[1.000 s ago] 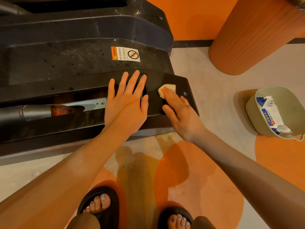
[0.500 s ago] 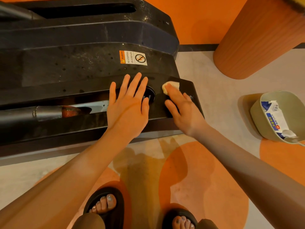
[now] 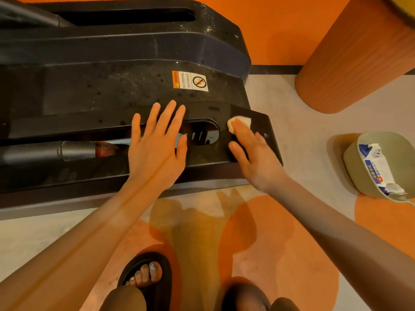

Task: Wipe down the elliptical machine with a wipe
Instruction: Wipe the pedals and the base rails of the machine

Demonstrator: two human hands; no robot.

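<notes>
Left hand [image 3: 157,151] flat, palm down, 4 fingers straight and spread, thumb out to the side. Right hand [image 3: 256,156] palm down, fingers extended forward and pressing. Both forearms bare, reaching forward.

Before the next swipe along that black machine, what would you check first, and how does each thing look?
1. Wipe under the fingers: ok, the right hand presses it flat on the end plate of the elliptical.
2. Bracing hand: ok, the left hand lies open over the rail slot.
3. Left fingers free of the moving parts in the slot: cannot tell.
4. Specks on the cover near the warning sticker: not ok, many still there.
5. Spare wipes: ok, a pack sits in the basin on the floor to the right.
6. Footing: ok, both sandals on the floor.
</notes>
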